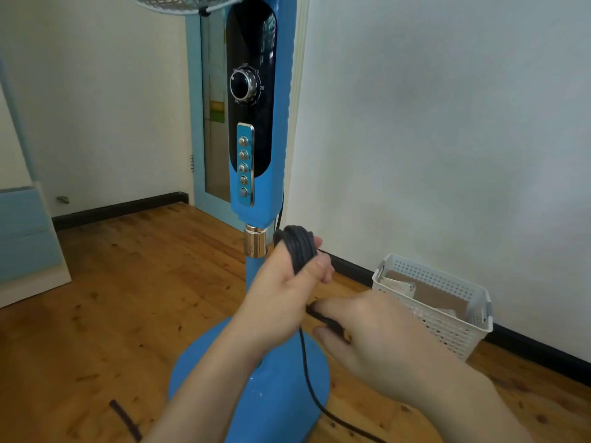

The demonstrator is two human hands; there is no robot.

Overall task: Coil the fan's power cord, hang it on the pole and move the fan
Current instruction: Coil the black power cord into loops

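Head view: centre frame, our left hand [281, 292] grips the coiled black power cord [299, 247] beside the blue fan's pole [256, 273]. Lower right, our right hand [367, 330] pinches the loose strand. White basket [447, 321] against right wall.

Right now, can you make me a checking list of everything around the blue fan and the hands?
Surface: wooden floor, dark knots, with a short dark strip lying near the fan's base.
Job's things: blue fan, its pole upright on a round base; control panel has a dial and five buttons.
Clutter: white basket by the wall, holding cardboard and papers.
Hands: left hand grips the coiled cord; right hand pinches the loose cord below it.
Cables: black cord runs down from the hands across the base, out of the picture; plug not seen.
Surroundings: pale walls, black skirting board, blue door frame behind.
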